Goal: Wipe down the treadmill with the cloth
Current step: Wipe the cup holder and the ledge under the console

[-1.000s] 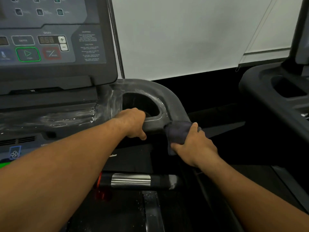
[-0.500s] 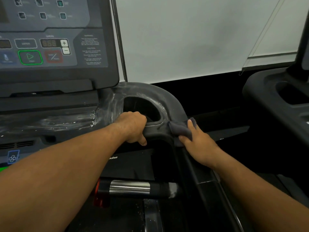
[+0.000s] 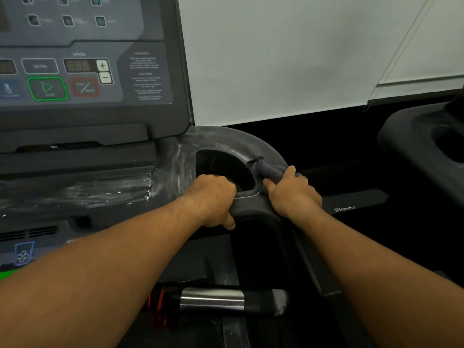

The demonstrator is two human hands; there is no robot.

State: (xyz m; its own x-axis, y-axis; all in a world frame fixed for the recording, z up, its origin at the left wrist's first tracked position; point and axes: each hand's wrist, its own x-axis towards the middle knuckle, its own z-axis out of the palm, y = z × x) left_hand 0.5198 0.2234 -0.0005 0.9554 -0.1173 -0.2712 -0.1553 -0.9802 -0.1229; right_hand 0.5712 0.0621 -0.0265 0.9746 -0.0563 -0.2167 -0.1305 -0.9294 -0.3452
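So the right grip [image 3: 293, 194] is bunched round the cloth [image 3: 270, 170], pressed on the curved rail [image 3: 226, 136] of the treadmill [image 3: 100, 121] by the cup hole [image 3: 221, 164]; left grip [image 3: 213, 199] is wrapped on the rail's front edge. I'd press flat and follow the curve, those white streaks [image 3: 175, 167] need overlapping passes

one wide-angle camera, worn on the person's head, looks forward and steeply down along both bare forearms. it sits close to the dark grey treadmill console with lit buttons [image 3: 82, 79], which fills the upper left. near centre the left hand [image 3: 213, 197] grips the curved dark plastic side rail [image 3: 226, 139], and the right hand [image 3: 293, 194] holds a bunched dark grey cloth [image 3: 270, 169]. a pale wall [image 3: 276, 59] closes the far side.
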